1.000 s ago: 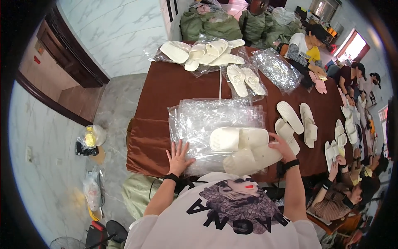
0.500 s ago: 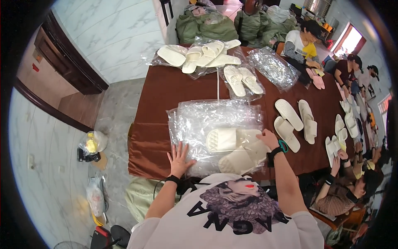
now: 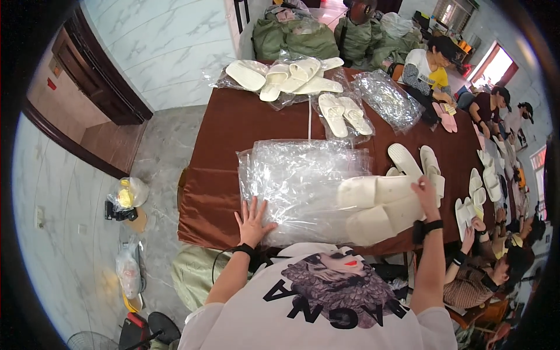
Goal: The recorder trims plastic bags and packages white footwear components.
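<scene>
My left hand (image 3: 253, 224) lies flat with fingers spread on the near left part of a stack of clear plastic bags (image 3: 291, 175). My right hand (image 3: 429, 197) is closed on the right-hand ends of a pair of cream slippers (image 3: 376, 224) lying side by side. The pair reaches from the right part of the stack past its edge; I cannot tell whether a bag encloses it. Just beyond my right hand, more cream slippers (image 3: 404, 158) lie on the brown tablecloth (image 3: 213, 195), partly hidden by the held pair.
Cream slippers on clear wrapping (image 3: 251, 74) lie along the table's far edge, with a bagged pair (image 3: 332, 114) nearer. Crumpled clear bags (image 3: 389, 100) lie at the back right. A person (image 3: 431, 61) handles pink slippers (image 3: 446, 116); another person (image 3: 496, 271) works at right.
My right hand has moved right, drawing the pair of slippers off the middle of the stack toward the slippers at right. My left hand stays in place on the bags.
</scene>
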Available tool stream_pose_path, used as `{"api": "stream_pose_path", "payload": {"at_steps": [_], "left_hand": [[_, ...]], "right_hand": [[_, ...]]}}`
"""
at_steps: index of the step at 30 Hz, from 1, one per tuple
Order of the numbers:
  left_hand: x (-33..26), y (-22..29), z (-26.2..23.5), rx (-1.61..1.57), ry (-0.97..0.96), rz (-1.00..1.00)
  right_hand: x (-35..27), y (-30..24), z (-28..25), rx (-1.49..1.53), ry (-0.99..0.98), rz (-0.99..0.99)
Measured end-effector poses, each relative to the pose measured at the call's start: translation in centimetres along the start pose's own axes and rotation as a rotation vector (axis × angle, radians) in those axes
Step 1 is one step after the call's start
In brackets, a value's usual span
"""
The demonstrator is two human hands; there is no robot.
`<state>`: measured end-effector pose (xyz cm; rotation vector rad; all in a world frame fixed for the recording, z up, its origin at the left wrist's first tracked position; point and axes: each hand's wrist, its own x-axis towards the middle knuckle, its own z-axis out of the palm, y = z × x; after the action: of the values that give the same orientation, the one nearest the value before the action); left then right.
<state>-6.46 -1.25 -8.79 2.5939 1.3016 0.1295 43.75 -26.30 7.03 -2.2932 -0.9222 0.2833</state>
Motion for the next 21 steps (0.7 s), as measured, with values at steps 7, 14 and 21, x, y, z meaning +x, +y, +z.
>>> {"api": "stream_pose_path", "payload": {"at_steps": [7,14,21], "left_hand": [[0.1,0.1,0.0,-0.013,-0.022,-0.006],[0.2,0.6,-0.7,-0.060,-0.034,-0.011],[0.4,0.7,-0.9,-0.088,-0.053,-0.007]], "right_hand": [[-1.4,-11.2,-9.8,-0.333,0.498,-0.237],[-3.5,-19.9,1.3,0.052,0.512,-0.326],[-4.5,-10.3,15.8,-0.055,0.106,-0.086]]}}
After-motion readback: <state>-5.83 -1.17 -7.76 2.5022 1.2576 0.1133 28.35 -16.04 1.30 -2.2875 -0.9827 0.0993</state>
